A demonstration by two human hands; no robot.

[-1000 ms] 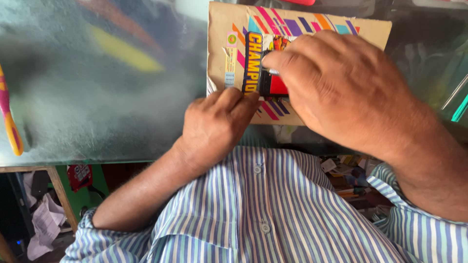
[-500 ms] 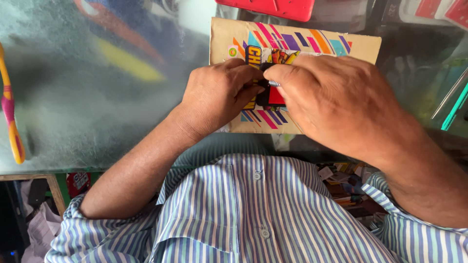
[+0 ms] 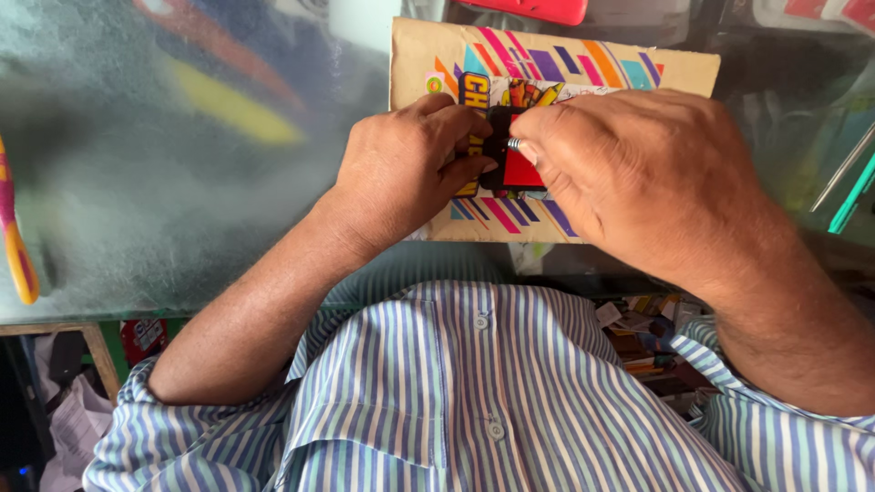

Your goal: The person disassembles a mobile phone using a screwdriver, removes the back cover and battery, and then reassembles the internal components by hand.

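A small black and red object point(image 3: 516, 164) lies on a tan cardboard sheet point(image 3: 547, 55) printed with bright coloured stripes. My left hand point(image 3: 410, 164) pinches the object's left side with its fingertips. My right hand point(image 3: 638, 173) covers the right side and presses a small silvery metal piece point(image 3: 515, 144) against the object's top. Most of the object is hidden under my fingers.
The cardboard rests on a scratched glass tabletop point(image 3: 182, 182). A pink and yellow toothbrush point(image 3: 14, 246) lies at the far left edge. A red item point(image 3: 538, 9) sits beyond the cardboard, and a green rod point(image 3: 852, 196) at the right. Clutter shows below the table.
My left hand has moved up from the cardboard's lower edge onto the small object. Both hands now close around it; the view has shifted slightly.
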